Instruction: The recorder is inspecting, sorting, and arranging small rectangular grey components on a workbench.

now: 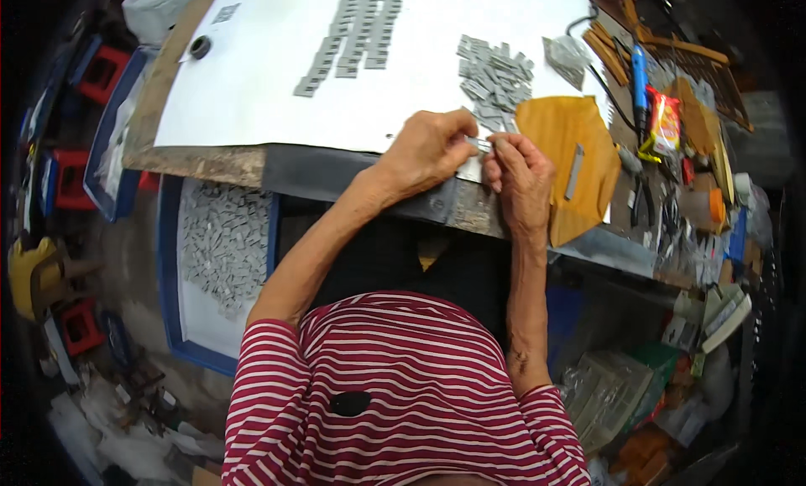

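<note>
- grey and tiny, a small flat piece (481, 144) sits at the fingertips, right over the near edge of the workbench (201, 165), just below the loose heap of flat grey pieces (495, 75).
- left hand (428, 150) now: thumb and forefinger drawn narrow, pinching that piece from the left.
- right hand (525, 180) meets it there, thumb and forefinger nearly together, apparently on the piece's other end; whether a second piece hides in that grip, i cannot tell.
- up top on the big white sheet (252, 83), look at those long, neat rows of grey pieces (367, 24), side by side, slanting toward the near edge: a good share looks done, i'd judge.
- what's left? that jumbled heap seems to be waiting, and below left, the blue-rimmed tray (170, 276) carries a great scatter of small grey pieces (227, 251); whether those are finished or untouched, the view doesn't settle.
- just beside the right hand lies a yellow-brown wooden board (571, 125), a narrow grey strip (574, 171) resting on it, touched by neither hand.
</note>
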